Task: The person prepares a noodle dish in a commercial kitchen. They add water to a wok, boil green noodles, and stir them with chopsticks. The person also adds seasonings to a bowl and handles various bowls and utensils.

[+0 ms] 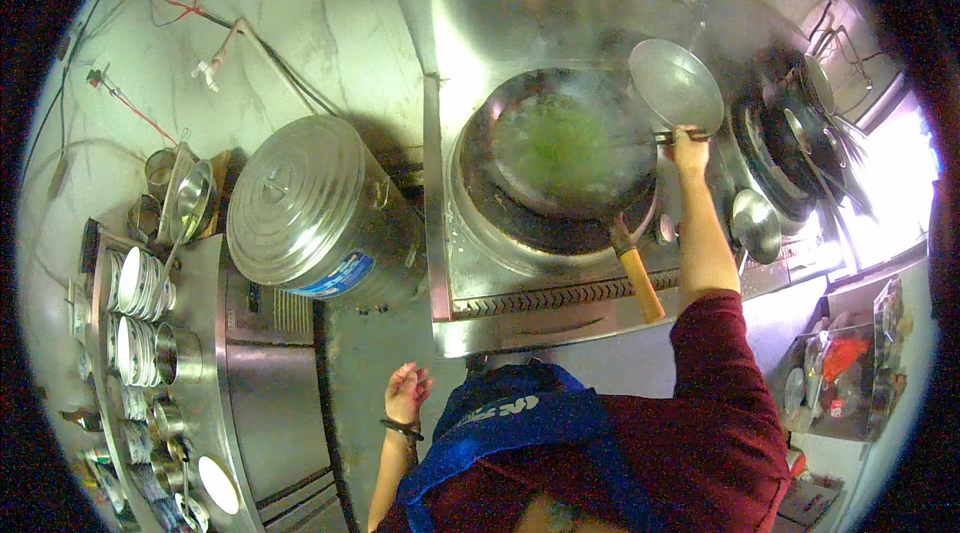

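My right hand [691, 150] is closed around the dark handle of a round perforated metal strainer [677, 85], which is held up at the right rim of a wok. The dark wok [495, 158] sits on the stove burner, with its wooden handle [641, 284] pointing toward me. Steam hangs over green contents [562, 143] in the wok, blurred by it. Beside my apron, low on the left, my left hand [406, 388] is empty with its fingers loosely curled and apart.
A tall lidded metal pot [296, 195] stands left of the stove. Stacked plates [140, 285] and metal containers [176, 354] line the far-left counter. More dark woks [772, 150] and a metal ladle [755, 225] lie right of my arm. The stove's front edge [525, 334] is near my body.
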Demonstrator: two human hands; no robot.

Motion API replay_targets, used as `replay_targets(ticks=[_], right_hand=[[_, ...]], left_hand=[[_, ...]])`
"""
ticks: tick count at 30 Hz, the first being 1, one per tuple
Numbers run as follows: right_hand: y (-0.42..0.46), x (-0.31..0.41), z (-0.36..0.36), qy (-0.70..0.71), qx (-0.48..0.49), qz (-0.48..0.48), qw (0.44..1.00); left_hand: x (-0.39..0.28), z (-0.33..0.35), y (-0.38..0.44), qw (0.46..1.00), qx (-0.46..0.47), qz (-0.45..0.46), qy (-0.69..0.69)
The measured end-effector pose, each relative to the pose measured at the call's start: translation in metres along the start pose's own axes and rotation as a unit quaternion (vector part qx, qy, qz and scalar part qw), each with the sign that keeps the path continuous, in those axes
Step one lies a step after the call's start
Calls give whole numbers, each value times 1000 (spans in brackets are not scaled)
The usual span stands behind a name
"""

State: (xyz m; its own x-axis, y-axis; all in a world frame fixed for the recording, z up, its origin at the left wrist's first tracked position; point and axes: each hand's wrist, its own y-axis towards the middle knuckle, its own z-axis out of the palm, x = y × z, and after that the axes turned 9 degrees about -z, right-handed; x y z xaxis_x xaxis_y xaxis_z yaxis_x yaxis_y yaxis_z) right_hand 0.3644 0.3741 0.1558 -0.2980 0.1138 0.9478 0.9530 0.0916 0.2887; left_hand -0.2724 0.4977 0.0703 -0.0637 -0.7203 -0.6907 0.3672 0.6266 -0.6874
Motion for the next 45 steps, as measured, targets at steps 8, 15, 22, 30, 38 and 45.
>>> replay_targets(ticks=[8,15,22,30,38,45], right_hand=[[-31,17,45,223,-129,188,948],[-29,49,24,117,43,-127,984],[-69,81,44,-232,76,-299,923],[-51,119,-17,-243,188,-259,916],[-86,99,14,-108,243,-346,900],[-91,99,34,-98,299,-400,861]], left_hand=[[7,-9,-5,1000,-23,-6,-8],[4,-3,1,1000,-23,-14,10],[-5,11,-2,999,-11,-16,30],[12,-6,-5,999,-21,-16,23],[14,7,-5,999,-27,-7,39],[36,-18,-36,996,-90,-6,-7]])
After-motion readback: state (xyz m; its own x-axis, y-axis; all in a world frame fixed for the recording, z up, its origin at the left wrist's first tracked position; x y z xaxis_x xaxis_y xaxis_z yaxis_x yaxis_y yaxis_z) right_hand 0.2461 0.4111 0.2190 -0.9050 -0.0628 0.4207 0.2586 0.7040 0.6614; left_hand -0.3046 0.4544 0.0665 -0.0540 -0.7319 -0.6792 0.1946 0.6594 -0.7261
